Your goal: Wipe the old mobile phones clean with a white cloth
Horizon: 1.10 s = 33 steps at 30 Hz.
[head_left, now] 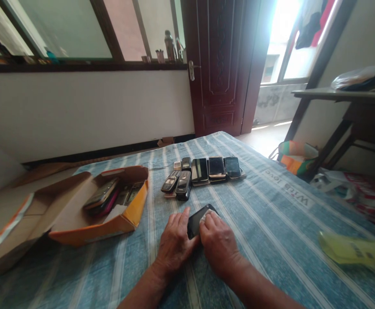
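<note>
A black smartphone (194,224) lies tilted between my two hands, low over the striped bedspread. My left hand (176,234) grips its left edge, with the thumb below and the fingers along the side. Pinched in my right hand (218,236) is a small white tissue or cloth (205,214), pressed on the phone's screen. Beyond my hands, keypad phones (183,184) sit in a cluster. Beside them are stacks of touchscreen phones, topped by a black one (200,169), a gold-rimmed one (217,166) and a dark one (233,165).
An open orange cardboard box (132,214) on the left holds several more phones (102,196). The bedspread (264,240) covers the surface beneath everything. A yellow-green packet (356,249) lies at the right. A dark red door (219,64) and a side table (345,95) stand farther off.
</note>
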Each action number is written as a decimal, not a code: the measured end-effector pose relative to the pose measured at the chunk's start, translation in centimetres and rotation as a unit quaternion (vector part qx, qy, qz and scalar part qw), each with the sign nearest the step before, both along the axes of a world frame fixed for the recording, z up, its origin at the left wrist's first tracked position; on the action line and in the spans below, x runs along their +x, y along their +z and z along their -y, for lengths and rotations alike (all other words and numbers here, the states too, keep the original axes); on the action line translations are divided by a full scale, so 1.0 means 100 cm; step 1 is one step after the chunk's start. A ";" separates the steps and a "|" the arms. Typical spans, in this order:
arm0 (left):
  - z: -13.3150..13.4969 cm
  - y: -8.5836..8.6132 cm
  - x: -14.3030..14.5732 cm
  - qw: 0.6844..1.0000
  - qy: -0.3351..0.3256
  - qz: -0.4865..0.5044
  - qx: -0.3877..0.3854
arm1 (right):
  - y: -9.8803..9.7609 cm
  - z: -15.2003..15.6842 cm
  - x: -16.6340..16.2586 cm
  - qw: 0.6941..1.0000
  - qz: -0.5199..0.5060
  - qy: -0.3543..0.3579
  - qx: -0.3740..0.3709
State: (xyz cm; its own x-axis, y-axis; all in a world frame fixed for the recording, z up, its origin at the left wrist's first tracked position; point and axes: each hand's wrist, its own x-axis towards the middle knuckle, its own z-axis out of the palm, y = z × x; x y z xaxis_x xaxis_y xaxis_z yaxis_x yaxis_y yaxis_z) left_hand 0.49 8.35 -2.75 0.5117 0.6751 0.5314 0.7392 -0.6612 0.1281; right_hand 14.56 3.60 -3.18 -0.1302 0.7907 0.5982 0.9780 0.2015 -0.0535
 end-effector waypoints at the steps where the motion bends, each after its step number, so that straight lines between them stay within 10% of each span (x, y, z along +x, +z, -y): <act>1: 0.000 0.000 -0.001 1.000 0.000 -0.001 0.002 | -0.001 0.000 -0.002 1.000 0.002 0.004 0.008; 33: 0.007 -0.001 -0.026 0.990 -0.032 0.068 -0.117 | -0.011 0.009 -0.022 0.999 -0.007 0.036 0.037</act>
State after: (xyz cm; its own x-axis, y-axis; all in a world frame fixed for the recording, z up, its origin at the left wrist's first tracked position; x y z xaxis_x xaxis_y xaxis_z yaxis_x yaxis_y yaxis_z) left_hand -2.08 7.66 -2.81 0.4921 0.7563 0.4311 0.6613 -0.6468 0.3800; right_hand 12.37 2.69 -4.30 -0.1772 0.7335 0.6562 0.9600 0.2757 -0.0489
